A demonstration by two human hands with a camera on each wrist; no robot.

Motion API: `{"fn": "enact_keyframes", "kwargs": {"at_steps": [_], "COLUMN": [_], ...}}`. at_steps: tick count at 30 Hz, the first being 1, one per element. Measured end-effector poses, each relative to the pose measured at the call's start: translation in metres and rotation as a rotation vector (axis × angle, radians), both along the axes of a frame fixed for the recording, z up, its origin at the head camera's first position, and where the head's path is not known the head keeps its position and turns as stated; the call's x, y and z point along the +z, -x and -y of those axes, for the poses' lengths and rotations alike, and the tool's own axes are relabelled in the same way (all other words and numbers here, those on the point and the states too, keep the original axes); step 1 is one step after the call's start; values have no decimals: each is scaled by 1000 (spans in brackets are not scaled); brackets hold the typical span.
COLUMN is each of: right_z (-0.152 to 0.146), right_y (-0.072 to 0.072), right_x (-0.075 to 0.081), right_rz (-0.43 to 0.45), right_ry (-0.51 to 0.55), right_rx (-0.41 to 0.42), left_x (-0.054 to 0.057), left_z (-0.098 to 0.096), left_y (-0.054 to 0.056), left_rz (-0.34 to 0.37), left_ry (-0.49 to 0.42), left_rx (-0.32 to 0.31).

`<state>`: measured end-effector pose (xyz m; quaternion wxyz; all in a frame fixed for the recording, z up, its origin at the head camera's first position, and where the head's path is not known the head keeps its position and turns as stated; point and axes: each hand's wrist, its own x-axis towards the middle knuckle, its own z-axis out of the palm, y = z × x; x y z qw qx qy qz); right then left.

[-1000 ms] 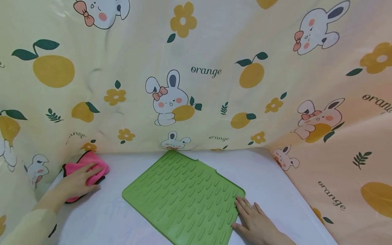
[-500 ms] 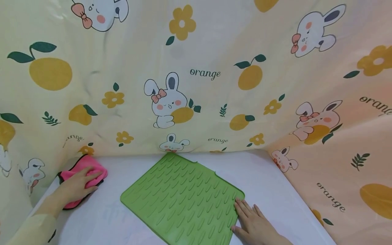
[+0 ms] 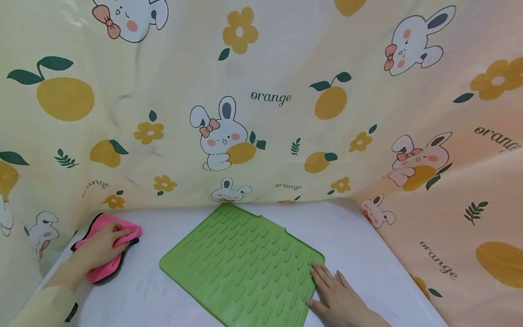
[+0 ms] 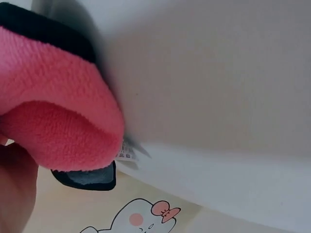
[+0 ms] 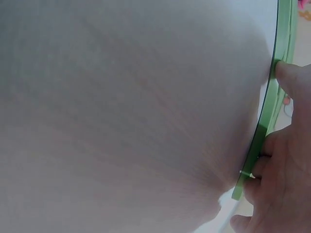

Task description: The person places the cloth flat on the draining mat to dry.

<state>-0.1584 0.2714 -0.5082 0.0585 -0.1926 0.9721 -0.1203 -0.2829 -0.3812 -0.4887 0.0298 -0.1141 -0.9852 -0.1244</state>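
A pink fleecy cloth with black edging lies bunched on the white tabletop at the left. My left hand grips it from above, with the fingers bent into its folds. In the left wrist view the cloth bulges up beside the thumb side of the hand; most fingers are hidden there. A green ribbed mat lies flat and turned at an angle in the middle. My right hand rests at its right edge, fingers extended. The right wrist view has the fingertips touching the mat's rim.
A curtain printed with rabbits and oranges hangs behind the table and along both sides. The mat's far corner reaches almost to this curtain. White tabletop shows on both sides of the mat.
The left hand and the pink cloth have shifted slightly left and toward me, and the cloth's folds have altered. The right hand keeps its place at the mat's edge. The head view has tilted slightly.
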Motion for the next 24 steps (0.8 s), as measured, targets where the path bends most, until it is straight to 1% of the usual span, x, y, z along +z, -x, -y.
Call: {"fn": "enact_keyframes", "kwargs": {"at_steps": [6,8,12,15,18,19,22,24], "right_z": [1,1,1,1,1,1,1,1], "right_y": [1,1,1,1,1,1,1,0], "right_x": [1,0,0,0,0,0,0,0], "right_rz": [11,13,15,15,11,9,4,0], "right_ry": [-12,-11,-9,-6,-1,0,1,-2], "right_rx": [-13,-14,-14,-13,-13,-13,-15,-15], "left_x": [4,4,1,3,8,10,14,17], "left_z": [-4,-4,-3,-4,-7,-8,-11,-13], "left_y": [-1,-3,-7,-11,-14,-14,-15,-16], "left_rz": [-30,-35,-70,-70,-76,-81,-128,-146], "left_ry": [-40,-63,-108,-129,-139,-139,-151,-169], "left_rx": [31,52,64,101,120,122,94,97]}}
